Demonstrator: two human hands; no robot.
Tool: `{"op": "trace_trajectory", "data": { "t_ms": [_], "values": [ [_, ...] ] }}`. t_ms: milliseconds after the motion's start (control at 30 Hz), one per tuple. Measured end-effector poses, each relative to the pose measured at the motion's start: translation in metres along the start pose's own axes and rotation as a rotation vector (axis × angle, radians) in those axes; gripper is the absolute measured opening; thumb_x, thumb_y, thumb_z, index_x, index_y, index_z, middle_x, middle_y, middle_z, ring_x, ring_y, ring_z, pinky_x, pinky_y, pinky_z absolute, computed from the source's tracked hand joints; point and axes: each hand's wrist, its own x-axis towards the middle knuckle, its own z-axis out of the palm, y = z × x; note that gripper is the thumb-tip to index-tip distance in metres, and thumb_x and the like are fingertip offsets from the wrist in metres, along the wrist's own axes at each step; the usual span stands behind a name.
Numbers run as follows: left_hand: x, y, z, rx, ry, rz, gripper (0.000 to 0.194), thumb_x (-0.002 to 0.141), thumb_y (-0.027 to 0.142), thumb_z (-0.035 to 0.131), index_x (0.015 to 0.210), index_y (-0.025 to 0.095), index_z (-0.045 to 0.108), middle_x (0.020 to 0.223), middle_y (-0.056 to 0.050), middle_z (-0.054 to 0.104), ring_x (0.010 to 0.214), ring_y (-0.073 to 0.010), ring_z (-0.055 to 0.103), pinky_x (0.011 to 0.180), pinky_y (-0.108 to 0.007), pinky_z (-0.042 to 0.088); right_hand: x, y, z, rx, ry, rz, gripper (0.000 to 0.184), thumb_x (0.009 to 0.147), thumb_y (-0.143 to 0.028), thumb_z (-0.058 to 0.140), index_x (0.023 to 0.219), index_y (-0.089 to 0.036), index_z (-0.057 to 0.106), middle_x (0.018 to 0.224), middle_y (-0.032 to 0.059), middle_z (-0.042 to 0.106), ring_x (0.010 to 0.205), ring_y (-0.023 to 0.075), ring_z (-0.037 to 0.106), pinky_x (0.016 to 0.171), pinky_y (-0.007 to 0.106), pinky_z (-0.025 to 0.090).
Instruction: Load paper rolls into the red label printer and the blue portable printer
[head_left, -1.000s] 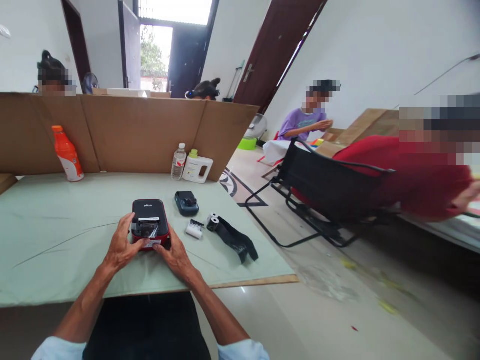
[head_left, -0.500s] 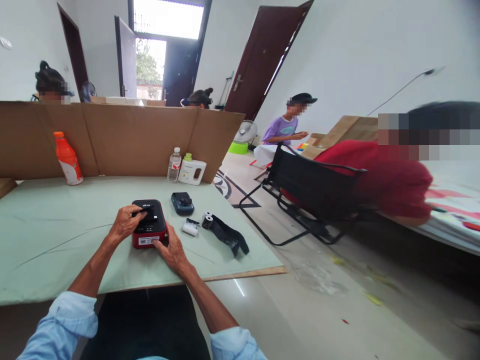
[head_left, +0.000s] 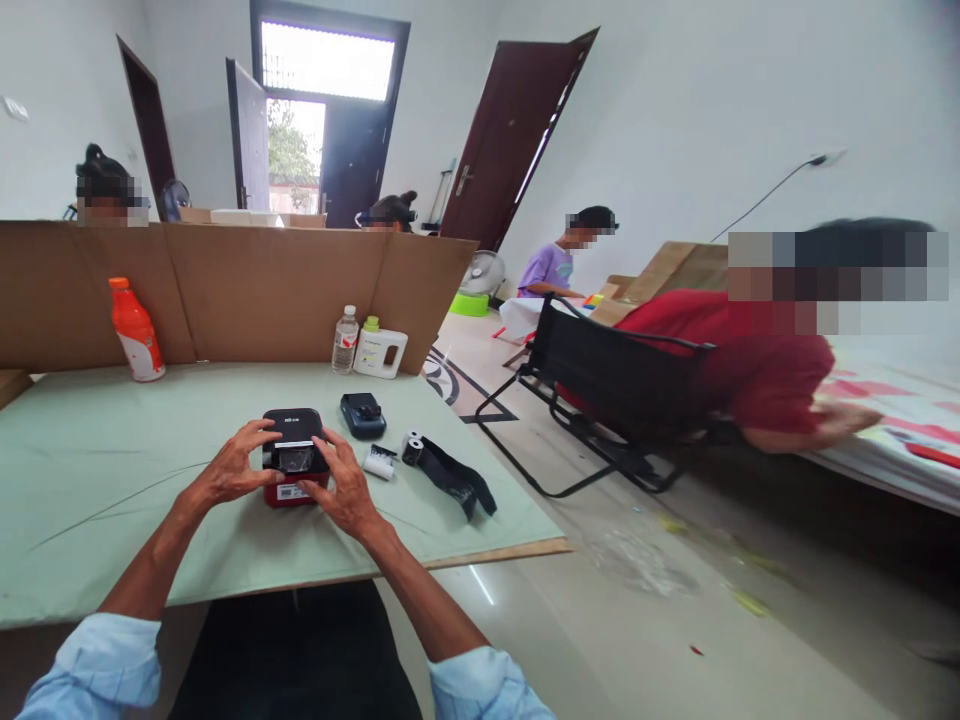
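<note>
Two bare hands clasp a black-and-red label printer (head_left: pixel 291 425) on a pale green tabletop (head_left: pixel 150 550), the left hand (head_left: pixel 234 467) at one side and the right hand (head_left: pixel 349 488) at the other, fingers near the top and thumbs toward the labeled front. The work in hand appears to center on the upper section, where a dark, glossy panel shows between the fingertips — whether it is loose or latched cannot be told. Any move from this grip calls for even pressure from both sides, with the base kept flat on the table. Just beyond the right hand sit a small dark-blue device (head_left: pixel 362 415), a white roll (head_left: pixel 379 464) and a black strip (head_left: pixel 454 477) trailing toward the table's edge.
</note>
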Motion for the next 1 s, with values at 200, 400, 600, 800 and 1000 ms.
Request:
{"op": "trace_trajectory", "data": {
  "t_ms": [200, 400, 600, 800, 1000],
  "values": [
    [-0.012, -0.012, 0.007, 0.025, 0.000, -0.029, 0.043, 0.081, 0.028, 0.075, 0.124, 0.023, 0.074, 0.151, -0.015, 0.058, 0.137, -0.0334, 0.058, 0.117, -0.056, 0.045, 0.000, 0.002, 0.004, -0.015, -0.070, 0.041, 0.061, 0.086, -0.031, 0.079, 0.144, -0.026, 0.060, 0.160, 0.0160, 0.045, 0.147, 0.0348, 0.044, 0.120, 0.059, 0.038],
    [-0.023, -0.009, 0.020, 0.003, 0.064, -0.036, 0.044, 0.084, 0.026, 0.070, 0.128, 0.022, 0.072, 0.152, -0.014, 0.057, 0.137, -0.0323, 0.059, 0.118, -0.055, 0.046, -0.003, 0.005, 0.005, 0.027, -0.076, 0.044, 0.061, 0.089, -0.034, 0.079, 0.145, -0.027, 0.058, 0.160, 0.0150, 0.045, 0.147, 0.0325, 0.045, 0.122, 0.056, 0.039],
    [-0.028, -0.004, 0.026, 0.017, 0.113, -0.047, 0.041, 0.085, 0.028, 0.070, 0.126, 0.023, 0.074, 0.150, -0.014, 0.058, 0.136, -0.0332, 0.059, 0.117, -0.055, 0.047, -0.003, 0.005, 0.002, 0.091, -0.081, 0.018, 0.057, 0.092, -0.033, 0.076, 0.146, -0.027, 0.058, 0.160, 0.0145, 0.046, 0.148, 0.0305, 0.045, 0.123, 0.054, 0.038],
    [-0.028, -0.006, 0.022, -0.004, 0.090, -0.042, 0.041, 0.085, 0.033, 0.073, 0.124, 0.021, 0.073, 0.147, -0.016, 0.060, 0.135, -0.0330, 0.060, 0.117, -0.054, 0.047, -0.003, 0.005, -0.002, 0.102, -0.112, 0.038, 0.058, 0.091, -0.030, 0.076, 0.146, -0.028, 0.058, 0.160, 0.0146, 0.046, 0.149, 0.0313, 0.045, 0.123, 0.054, 0.037],
    [-0.021, -0.014, 0.014, -0.054, 0.074, -0.024, 0.048, 0.081, 0.039, 0.079, 0.125, 0.019, 0.071, 0.147, -0.017, 0.060, 0.135, -0.0332, 0.059, 0.116, -0.052, 0.047, -0.001, 0.004, -0.005, 0.084, -0.121, 0.019, 0.055, 0.092, -0.035, 0.076, 0.144, -0.025, 0.059, 0.159, 0.0153, 0.047, 0.148, 0.0309, 0.045, 0.123, 0.053, 0.038]
  ]
}}
